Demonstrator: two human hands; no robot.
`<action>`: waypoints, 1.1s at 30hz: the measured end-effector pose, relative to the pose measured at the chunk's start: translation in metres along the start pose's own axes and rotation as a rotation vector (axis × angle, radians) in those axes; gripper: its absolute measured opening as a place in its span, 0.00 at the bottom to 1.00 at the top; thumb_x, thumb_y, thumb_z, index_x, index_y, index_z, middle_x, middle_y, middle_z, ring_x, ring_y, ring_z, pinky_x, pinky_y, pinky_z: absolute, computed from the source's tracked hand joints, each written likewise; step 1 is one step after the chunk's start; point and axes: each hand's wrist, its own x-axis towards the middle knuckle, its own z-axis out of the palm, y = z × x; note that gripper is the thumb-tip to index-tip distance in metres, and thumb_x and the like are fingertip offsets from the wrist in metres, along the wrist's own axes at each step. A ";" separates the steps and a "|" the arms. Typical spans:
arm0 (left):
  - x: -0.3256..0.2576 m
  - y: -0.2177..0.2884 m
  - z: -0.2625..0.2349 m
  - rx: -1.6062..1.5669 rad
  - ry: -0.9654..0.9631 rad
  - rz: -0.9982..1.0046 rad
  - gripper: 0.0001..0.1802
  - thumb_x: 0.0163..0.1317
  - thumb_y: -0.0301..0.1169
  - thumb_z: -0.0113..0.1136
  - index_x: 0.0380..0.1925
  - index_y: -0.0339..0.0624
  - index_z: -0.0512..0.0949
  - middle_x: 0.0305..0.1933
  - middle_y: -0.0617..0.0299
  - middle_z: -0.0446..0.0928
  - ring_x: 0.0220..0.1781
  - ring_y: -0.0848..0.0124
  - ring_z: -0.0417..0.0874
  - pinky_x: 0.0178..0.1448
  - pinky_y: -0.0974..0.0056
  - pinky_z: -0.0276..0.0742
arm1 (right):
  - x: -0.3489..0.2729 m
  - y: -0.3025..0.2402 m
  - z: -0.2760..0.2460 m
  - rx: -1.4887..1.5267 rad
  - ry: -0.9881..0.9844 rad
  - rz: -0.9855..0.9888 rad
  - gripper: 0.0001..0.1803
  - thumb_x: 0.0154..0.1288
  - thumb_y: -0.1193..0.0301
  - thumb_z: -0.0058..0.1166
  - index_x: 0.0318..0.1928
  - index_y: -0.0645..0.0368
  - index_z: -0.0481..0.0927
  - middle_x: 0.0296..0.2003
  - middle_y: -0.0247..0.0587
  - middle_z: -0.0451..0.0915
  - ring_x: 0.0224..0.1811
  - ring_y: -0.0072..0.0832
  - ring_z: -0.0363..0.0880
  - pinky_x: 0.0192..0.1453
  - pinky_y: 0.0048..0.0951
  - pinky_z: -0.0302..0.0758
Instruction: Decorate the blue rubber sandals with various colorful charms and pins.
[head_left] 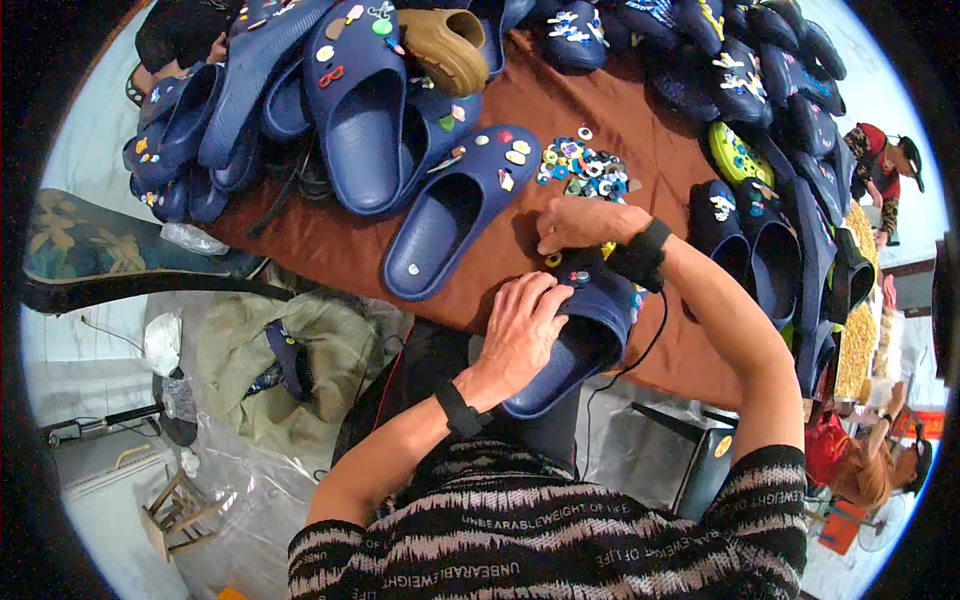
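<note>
A navy foam slide (568,370) lies at the table's front edge, its heel end toward my body and charms on its upper. My left hand (522,325) grips its upper from the left, fingers bent over the top. My right hand (590,222) is closed above the toe end, beside a yellow charm; whatever it may hold is hidden. Just beyond the right hand lies a heap of small colourful shoe charms (590,170). To the left rests another navy slide (440,225), with charms on its upper.
Navy slides (365,140) and a brown clog (447,50) crowd the far left of the brown-covered table (350,255). More dark slides line the right side, with a lime-green clog (738,155) among them. A stool (178,512) stands at lower left. Other people are at far right.
</note>
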 end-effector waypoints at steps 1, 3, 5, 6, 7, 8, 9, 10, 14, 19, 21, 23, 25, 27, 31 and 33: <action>0.000 0.000 0.000 -0.013 -0.008 -0.001 0.24 0.61 0.25 0.63 0.58 0.41 0.74 0.61 0.51 0.71 0.67 0.50 0.70 0.70 0.48 0.65 | -0.002 0.006 -0.003 0.080 -0.018 -0.002 0.17 0.63 0.57 0.61 0.31 0.60 0.85 0.32 0.53 0.85 0.37 0.48 0.85 0.40 0.48 0.76; 0.000 0.000 -0.001 -0.007 -0.010 0.007 0.23 0.62 0.26 0.62 0.59 0.40 0.74 0.61 0.51 0.71 0.66 0.50 0.70 0.70 0.48 0.65 | -0.005 0.009 -0.003 0.075 -0.031 -0.152 0.19 0.66 0.56 0.59 0.30 0.62 0.84 0.29 0.54 0.84 0.34 0.49 0.84 0.39 0.50 0.75; -0.001 -0.001 -0.002 0.001 -0.012 0.010 0.23 0.63 0.26 0.61 0.59 0.40 0.73 0.61 0.50 0.71 0.66 0.50 0.71 0.70 0.48 0.65 | -0.007 0.001 0.001 0.016 0.075 0.011 0.21 0.65 0.55 0.59 0.31 0.63 0.84 0.30 0.53 0.85 0.35 0.49 0.85 0.40 0.49 0.77; -0.002 -0.002 -0.003 0.009 -0.006 0.003 0.22 0.64 0.26 0.61 0.59 0.40 0.73 0.61 0.50 0.71 0.66 0.50 0.71 0.70 0.48 0.65 | -0.006 -0.007 0.003 0.035 0.097 0.011 0.21 0.63 0.53 0.61 0.33 0.62 0.85 0.33 0.53 0.86 0.38 0.48 0.86 0.42 0.48 0.79; -0.002 -0.002 -0.003 0.009 -0.005 0.002 0.22 0.65 0.27 0.60 0.59 0.40 0.73 0.61 0.50 0.71 0.65 0.49 0.71 0.70 0.48 0.65 | -0.009 -0.020 0.001 0.038 0.100 0.017 0.21 0.63 0.53 0.61 0.33 0.62 0.85 0.33 0.53 0.86 0.38 0.48 0.86 0.42 0.48 0.79; -0.002 -0.002 -0.004 0.004 -0.014 0.004 0.22 0.65 0.28 0.60 0.59 0.40 0.73 0.60 0.49 0.71 0.65 0.49 0.71 0.69 0.49 0.65 | -0.011 -0.032 -0.003 -0.103 0.032 0.067 0.21 0.60 0.53 0.63 0.35 0.61 0.86 0.35 0.53 0.86 0.39 0.48 0.86 0.44 0.49 0.80; -0.001 -0.002 -0.004 0.002 -0.019 0.010 0.22 0.65 0.28 0.60 0.59 0.40 0.73 0.60 0.49 0.71 0.65 0.49 0.71 0.69 0.49 0.65 | -0.012 -0.041 -0.005 -0.244 -0.034 0.118 0.21 0.58 0.53 0.64 0.37 0.60 0.87 0.37 0.52 0.87 0.40 0.49 0.87 0.45 0.49 0.80; -0.001 -0.002 -0.004 0.008 -0.010 0.013 0.22 0.65 0.28 0.61 0.59 0.40 0.72 0.61 0.48 0.71 0.65 0.48 0.71 0.69 0.48 0.65 | -0.005 -0.037 0.001 -0.281 -0.028 0.123 0.20 0.54 0.58 0.66 0.39 0.62 0.87 0.39 0.54 0.87 0.42 0.50 0.87 0.45 0.50 0.81; -0.001 -0.001 -0.001 -0.039 -0.044 -0.027 0.25 0.63 0.24 0.60 0.62 0.41 0.71 0.63 0.47 0.69 0.66 0.47 0.70 0.70 0.48 0.67 | 0.003 -0.026 0.012 -0.326 0.034 0.085 0.15 0.51 0.62 0.62 0.35 0.60 0.87 0.32 0.54 0.86 0.38 0.51 0.85 0.41 0.50 0.80; -0.005 0.002 -0.004 -0.143 -0.097 -0.112 0.28 0.62 0.18 0.58 0.64 0.42 0.71 0.65 0.47 0.68 0.66 0.45 0.71 0.71 0.50 0.69 | -0.001 -0.008 -0.002 -0.162 0.151 0.073 0.10 0.51 0.69 0.59 0.33 0.62 0.86 0.29 0.54 0.84 0.32 0.48 0.84 0.37 0.42 0.80; -0.010 0.003 -0.011 -0.124 -0.042 -0.172 0.29 0.62 0.17 0.58 0.64 0.43 0.71 0.65 0.47 0.68 0.66 0.45 0.72 0.71 0.50 0.69 | -0.011 -0.005 -0.013 -0.068 0.257 0.059 0.09 0.57 0.71 0.59 0.34 0.64 0.85 0.26 0.48 0.84 0.28 0.40 0.82 0.35 0.36 0.79; -0.013 0.001 -0.013 -0.108 -0.007 -0.192 0.28 0.62 0.18 0.57 0.64 0.43 0.71 0.65 0.47 0.68 0.66 0.45 0.72 0.71 0.50 0.69 | -0.026 -0.016 -0.029 0.388 0.353 0.183 0.12 0.63 0.65 0.61 0.38 0.63 0.85 0.26 0.43 0.85 0.29 0.31 0.84 0.35 0.35 0.79; -0.014 -0.003 -0.012 -0.070 0.018 -0.197 0.27 0.63 0.20 0.58 0.64 0.42 0.71 0.65 0.47 0.68 0.66 0.45 0.72 0.71 0.50 0.69 | -0.040 -0.019 -0.033 0.431 0.369 0.246 0.13 0.66 0.63 0.62 0.38 0.62 0.85 0.26 0.36 0.83 0.28 0.22 0.81 0.33 0.29 0.77; -0.014 -0.005 -0.012 -0.102 0.022 -0.175 0.25 0.66 0.25 0.58 0.64 0.40 0.70 0.66 0.46 0.68 0.68 0.46 0.71 0.73 0.50 0.67 | -0.046 -0.020 -0.032 0.481 0.300 0.173 0.13 0.65 0.64 0.63 0.38 0.63 0.85 0.26 0.37 0.83 0.28 0.23 0.81 0.33 0.29 0.78; -0.015 -0.008 -0.010 -0.275 0.118 -0.084 0.24 0.74 0.37 0.53 0.67 0.40 0.68 0.66 0.45 0.67 0.67 0.46 0.70 0.72 0.48 0.64 | -0.045 -0.038 -0.021 0.370 0.150 0.245 0.10 0.67 0.66 0.58 0.35 0.61 0.82 0.26 0.30 0.78 0.28 0.19 0.75 0.33 0.26 0.75; -0.016 -0.010 -0.008 -0.317 0.131 -0.079 0.25 0.77 0.41 0.49 0.67 0.40 0.68 0.66 0.44 0.67 0.68 0.46 0.69 0.72 0.48 0.63 | -0.039 -0.031 -0.015 0.310 0.114 0.185 0.10 0.66 0.67 0.57 0.34 0.61 0.80 0.24 0.30 0.77 0.25 0.20 0.76 0.30 0.27 0.74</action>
